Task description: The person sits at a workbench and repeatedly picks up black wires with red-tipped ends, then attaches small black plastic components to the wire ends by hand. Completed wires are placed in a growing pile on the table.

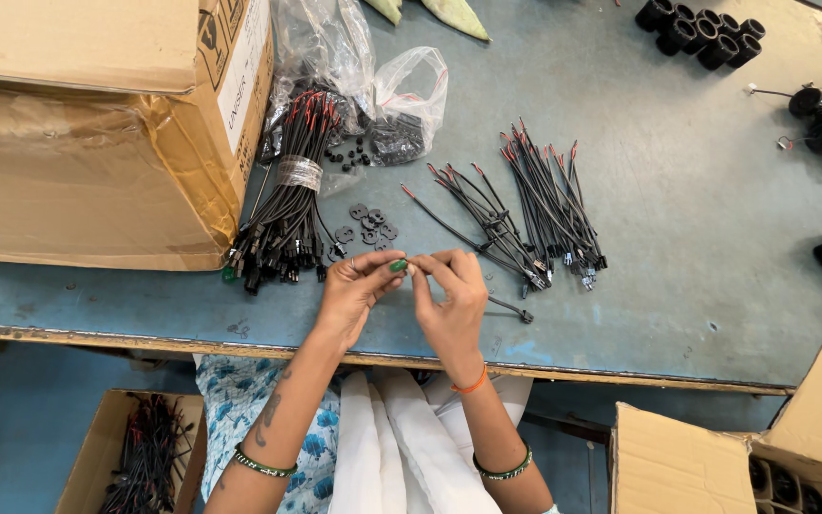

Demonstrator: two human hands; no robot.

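Both forearms are rising from six o'clock, bangles on the wrists, meeting over the near edge of the blue table. At the picture's centre the left hand is pinching its thumb and forefinger together on a tiny part, too small to make out, and the right hand is pinching toward the same spot from the other side, fingertips all but touching. Whether the right hand is gripping that part or the thin black wire trailing off toward four o'clock, I cannot tell.

Just past the fingers, at twelve o'clock, small black washers are lying scattered on the table. To eleven o'clock a bundled wire harness, taped around the middle, is lying with its connectors toward the table edge. Loose red-tipped black wires are fanning out at one o'clock from the hands.

Farther off, clear plastic bags are sitting at twelve o'clock, a large cardboard box is filling ten o'clock, and black round parts are clustering at two o'clock. Below the table, a small carton of wires is standing at eight o'clock and an open carton at four o'clock.
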